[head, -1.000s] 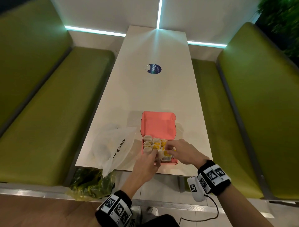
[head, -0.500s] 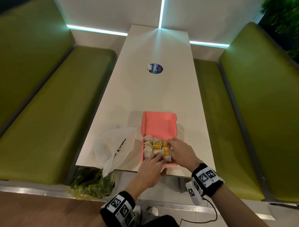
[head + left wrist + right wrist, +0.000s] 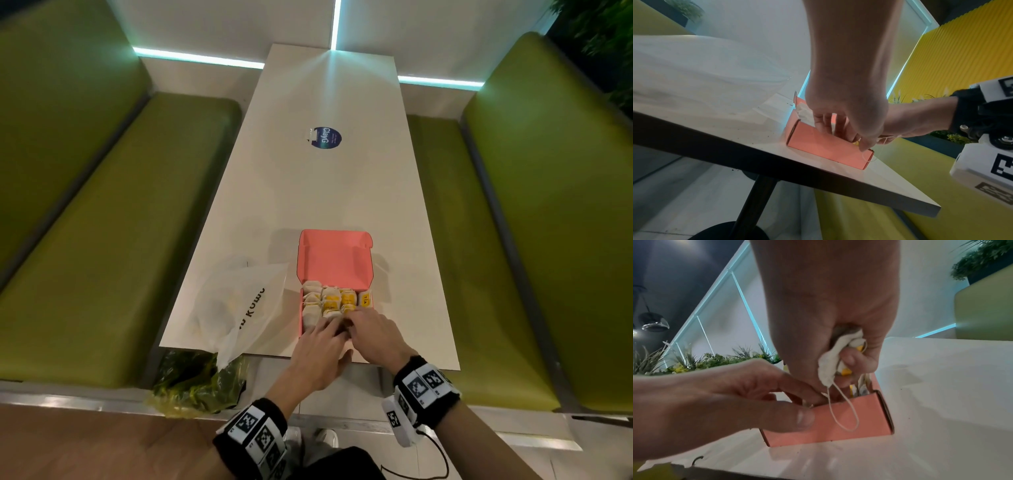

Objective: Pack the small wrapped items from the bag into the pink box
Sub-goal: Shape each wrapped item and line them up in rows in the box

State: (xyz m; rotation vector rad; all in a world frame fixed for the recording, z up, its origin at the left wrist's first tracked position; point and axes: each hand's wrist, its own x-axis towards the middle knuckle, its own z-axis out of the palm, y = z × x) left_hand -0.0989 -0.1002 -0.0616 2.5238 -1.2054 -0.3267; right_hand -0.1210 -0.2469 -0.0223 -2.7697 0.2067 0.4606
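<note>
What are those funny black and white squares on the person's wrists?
Both bare hands, the left hand and the right hand, have black wristbands carrying white blocks printed with black square code patterns. A thin black cable trails from the right band.

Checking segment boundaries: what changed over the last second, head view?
Both hands slid toward the pink box's near edge: the right hand left the far rows, uncovering the right-hand items; the left hand closed in beside it. The right hand grips a wrapped item. Box, lid and bag stayed put.
</note>
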